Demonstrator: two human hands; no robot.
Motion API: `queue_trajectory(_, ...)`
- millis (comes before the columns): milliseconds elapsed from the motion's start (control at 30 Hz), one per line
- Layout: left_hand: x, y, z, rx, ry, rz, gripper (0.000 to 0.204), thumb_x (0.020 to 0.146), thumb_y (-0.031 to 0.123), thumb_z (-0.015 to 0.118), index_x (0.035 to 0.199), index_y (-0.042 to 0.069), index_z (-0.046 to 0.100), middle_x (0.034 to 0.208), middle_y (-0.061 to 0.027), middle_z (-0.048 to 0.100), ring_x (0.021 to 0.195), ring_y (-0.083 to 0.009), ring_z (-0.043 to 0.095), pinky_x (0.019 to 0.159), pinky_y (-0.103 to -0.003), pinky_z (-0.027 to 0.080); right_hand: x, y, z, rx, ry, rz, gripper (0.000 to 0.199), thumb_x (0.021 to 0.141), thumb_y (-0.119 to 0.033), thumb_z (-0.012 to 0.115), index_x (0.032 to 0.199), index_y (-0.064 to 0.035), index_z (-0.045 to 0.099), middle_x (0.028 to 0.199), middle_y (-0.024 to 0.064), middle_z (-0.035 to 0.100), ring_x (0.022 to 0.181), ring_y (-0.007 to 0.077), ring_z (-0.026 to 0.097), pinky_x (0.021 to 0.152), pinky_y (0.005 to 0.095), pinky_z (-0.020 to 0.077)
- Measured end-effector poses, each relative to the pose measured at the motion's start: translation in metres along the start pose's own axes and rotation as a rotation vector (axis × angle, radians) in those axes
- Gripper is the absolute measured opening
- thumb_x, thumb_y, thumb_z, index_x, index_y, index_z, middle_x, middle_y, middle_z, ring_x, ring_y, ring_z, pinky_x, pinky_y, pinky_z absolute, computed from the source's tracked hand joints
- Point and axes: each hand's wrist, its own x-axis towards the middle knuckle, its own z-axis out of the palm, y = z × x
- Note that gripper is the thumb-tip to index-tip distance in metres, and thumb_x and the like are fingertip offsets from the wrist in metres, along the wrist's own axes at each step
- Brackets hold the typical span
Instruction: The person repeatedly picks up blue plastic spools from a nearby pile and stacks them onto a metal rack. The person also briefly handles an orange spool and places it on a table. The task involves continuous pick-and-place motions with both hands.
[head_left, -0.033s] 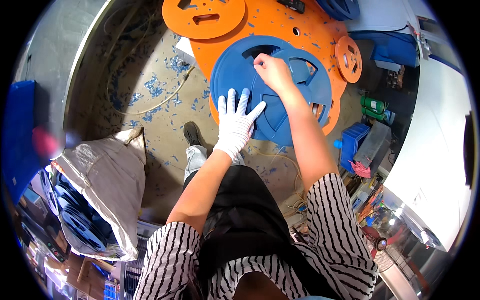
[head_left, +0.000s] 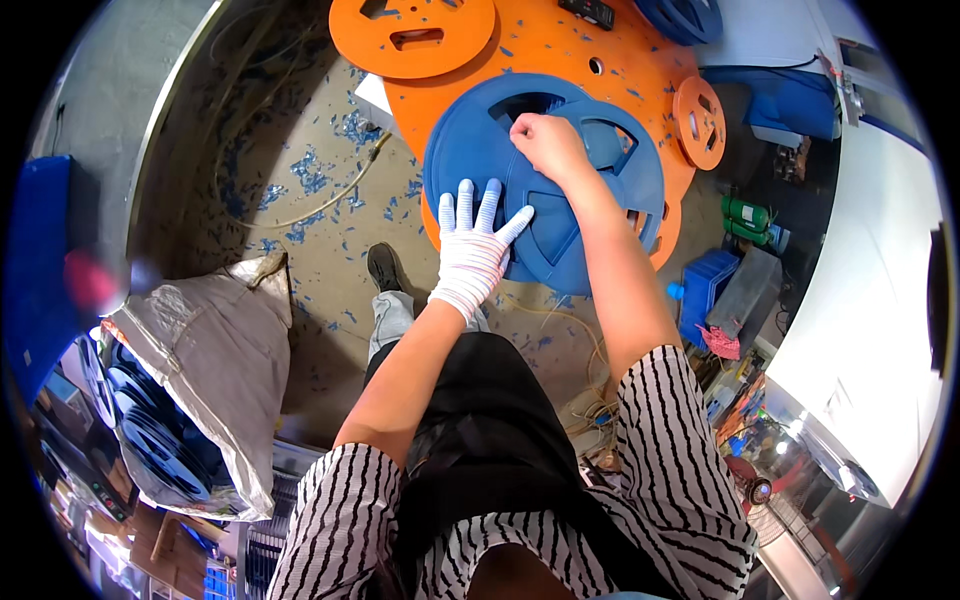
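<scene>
Two flat blue plastic reel discs overlap on an orange table (head_left: 536, 42). The wider blue disc (head_left: 458, 150) shows on the left, and the other blue disc (head_left: 632, 180) covers its right part. In a white striped glove, my left hand (head_left: 474, 250) lies flat with fingers spread on the near left of the discs. My bare right hand (head_left: 550, 148) is curled closed over the middle of the discs, beside a cut-out opening. Its fingertips are pressed together, and whatever they may hold is hidden.
An orange disc (head_left: 455, 30) lies at the far left of the table, a smaller orange disc (head_left: 684, 122) at its right edge. Blue scraps and a pale hose (head_left: 350, 185) lie on the floor. At left stands a white sack (head_left: 215, 340) with blue reels. Blue bins (head_left: 708, 285) stand right.
The whole view has shifted very slightly. Both hands keep their places on the blue discs.
</scene>
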Motion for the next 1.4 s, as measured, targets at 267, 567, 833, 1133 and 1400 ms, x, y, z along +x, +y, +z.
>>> queue_trajectory(267,-0.003,0.002,0.001,0.002,-0.074,-0.033,0.059,0.081,0.025,0.062,0.134,0.048,0.046,0.150,-0.0115,0.032,0.139,-0.0428,0.025,0.112,-0.061,0.014,0.018,0.005,-0.003,0.220,-0.242,0.101,0.012,0.078,-0.015,0.063,0.084,-0.0056,0.068,0.069,0.0082,0.065,0.058,0.0206,0.061,0.055,0.0340,0.0487)
queue_trajectory(567,-0.004,0.001,0.004,-0.008,-0.034,-0.035,0.059,0.080,0.026,0.063,0.132,0.049,0.048,0.148,-0.0121,0.035,0.137,-0.0431,0.027,0.111,-0.062,0.017,0.021,0.002,-0.003,0.388,-0.283,0.156,0.011,0.077,-0.009,0.061,0.083,-0.0014,0.066,0.060,0.0066,0.060,0.044,0.0141,0.055,0.043,0.0284,0.0424)
queue_trajectory(833,-0.006,-0.001,0.003,-0.021,-0.027,-0.030,0.058,0.080,0.025,0.064,0.132,0.048,0.049,0.147,-0.0123,0.036,0.137,-0.0434,0.028,0.111,-0.062,0.017,0.021,0.000,-0.005,0.468,-0.326,0.222,0.012,0.079,-0.008,0.058,0.083,-0.0012,0.067,0.062,0.0069,0.062,0.044,0.0138,0.058,0.042,0.0286,0.0423)
queue_trajectory(1133,-0.004,0.001,0.005,-0.019,-0.010,-0.026,0.058,0.080,0.025,0.063,0.132,0.048,0.049,0.147,-0.0129,0.036,0.137,-0.0440,0.027,0.111,-0.062,0.017,0.012,0.002,-0.005,0.488,-0.245,0.172,0.012,0.079,-0.009,0.059,0.082,-0.0008,0.066,0.061,0.0080,0.061,0.044,0.0151,0.058,0.044,0.0291,0.0447)
queue_trajectory(1400,-0.003,0.005,-0.001,-0.048,-0.037,-0.015,0.062,0.077,0.021,0.067,0.132,0.045,0.050,0.149,-0.0138,0.033,0.137,-0.0444,0.026,0.110,-0.062,0.018,-0.018,0.018,0.025,0.190,0.381,-0.079,0.010,0.084,-0.018,0.063,0.087,-0.0088,0.064,0.065,0.0109,0.064,0.058,0.0264,0.064,0.056,0.0370,0.0497)
